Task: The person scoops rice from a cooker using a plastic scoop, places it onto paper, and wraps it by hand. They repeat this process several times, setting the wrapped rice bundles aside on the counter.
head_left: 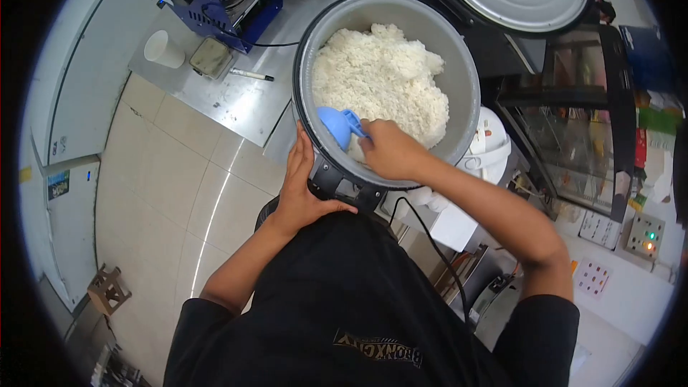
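Holding a rounded blue plastic scoop [333, 126] by its handle, right hand [393, 149] closed, at near-left edge of mounded white rice [380, 75] inside round grey black-rimmed cooker pot [462, 72]; left hand [297, 190] spread against its outside.

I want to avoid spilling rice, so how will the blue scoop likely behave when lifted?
The scoop is probably stiff: its rounded bowl shows no dent. It looks plastic, so likely light. Held by its handle, the bowl may tip in the right hand.
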Demonstrator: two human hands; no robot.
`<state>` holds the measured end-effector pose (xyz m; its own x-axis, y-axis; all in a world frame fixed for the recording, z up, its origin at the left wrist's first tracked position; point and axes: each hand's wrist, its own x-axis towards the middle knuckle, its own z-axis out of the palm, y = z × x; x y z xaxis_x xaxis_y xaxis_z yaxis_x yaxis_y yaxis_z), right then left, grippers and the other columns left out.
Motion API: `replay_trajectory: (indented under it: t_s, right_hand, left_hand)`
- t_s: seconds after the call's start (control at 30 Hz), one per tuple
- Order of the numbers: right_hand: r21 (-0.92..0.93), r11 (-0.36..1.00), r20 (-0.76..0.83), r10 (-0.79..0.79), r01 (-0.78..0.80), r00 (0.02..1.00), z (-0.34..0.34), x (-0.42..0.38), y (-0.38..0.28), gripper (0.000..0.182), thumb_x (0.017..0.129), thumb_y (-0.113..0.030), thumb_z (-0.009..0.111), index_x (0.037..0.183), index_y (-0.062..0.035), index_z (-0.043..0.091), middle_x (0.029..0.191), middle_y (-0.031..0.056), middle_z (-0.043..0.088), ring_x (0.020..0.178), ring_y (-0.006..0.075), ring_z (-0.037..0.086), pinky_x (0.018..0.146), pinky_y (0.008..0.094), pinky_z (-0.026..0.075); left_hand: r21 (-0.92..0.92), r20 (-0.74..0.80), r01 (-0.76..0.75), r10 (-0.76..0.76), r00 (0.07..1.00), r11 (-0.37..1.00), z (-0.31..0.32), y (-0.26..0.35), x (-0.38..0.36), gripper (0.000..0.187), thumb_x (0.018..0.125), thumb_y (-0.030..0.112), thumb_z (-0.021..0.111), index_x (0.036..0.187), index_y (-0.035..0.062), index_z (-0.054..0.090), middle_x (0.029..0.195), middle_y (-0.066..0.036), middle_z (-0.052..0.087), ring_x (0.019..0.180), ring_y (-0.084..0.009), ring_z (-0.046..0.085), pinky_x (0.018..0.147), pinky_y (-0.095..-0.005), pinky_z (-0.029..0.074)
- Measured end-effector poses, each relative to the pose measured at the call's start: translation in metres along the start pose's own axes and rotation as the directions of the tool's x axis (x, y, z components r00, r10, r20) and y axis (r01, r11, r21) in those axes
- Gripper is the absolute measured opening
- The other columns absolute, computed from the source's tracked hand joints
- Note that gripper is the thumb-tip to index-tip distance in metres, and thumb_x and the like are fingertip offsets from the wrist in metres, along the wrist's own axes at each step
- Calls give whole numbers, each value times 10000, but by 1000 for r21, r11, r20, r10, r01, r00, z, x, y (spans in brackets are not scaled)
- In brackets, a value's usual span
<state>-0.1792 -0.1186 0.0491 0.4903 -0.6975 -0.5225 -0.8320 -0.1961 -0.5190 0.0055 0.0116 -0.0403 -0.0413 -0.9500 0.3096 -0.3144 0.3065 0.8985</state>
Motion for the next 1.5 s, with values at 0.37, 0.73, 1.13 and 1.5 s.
replay_trajectory:
  t_s: [0.37,0.73,1.13,1.5]
  right_hand:
    - [589,659,446,217,-467,868,-70,-15,47,430,1023,-193,613,1441,-92,617,727,10,555,486,56,450,388,238,315]
    - [-320,942,-235,-181,100,955,-45,-46,23,458,1019,-133,558,1457,3,546,895,284,688,817,439,691,800,538,520]
    - [-42,998,-112,-53,49,992,-42,7,56,410,1016,-151,565,1393,8,596,908,325,688,879,474,687,825,503,512]
    - [18,985,127,-172,171,977,-25,-6,37,309,997,-160,560,1189,70,635,870,317,679,856,480,674,811,513,508]
  left_hand:
    - [52,-17,18,-17,1000,998,-8,-5,1,1574,474,503,998,1664,21,88,1701,-310,114,1554,-472,234,1234,-526,289]
    - [59,-19,12,-11,1000,998,-7,-9,0,1568,452,496,1007,1654,-1,131,1696,-296,160,1548,-454,262,1239,-506,296]
    - [27,-21,8,-8,1000,1000,-2,-14,-2,1586,437,495,1012,1664,29,122,1714,-283,91,1566,-428,220,1243,-496,281]
    - [37,-27,-21,22,999,999,0,-12,-4,1585,448,502,1013,1667,37,112,1697,-309,106,1555,-464,215,1236,-520,281]
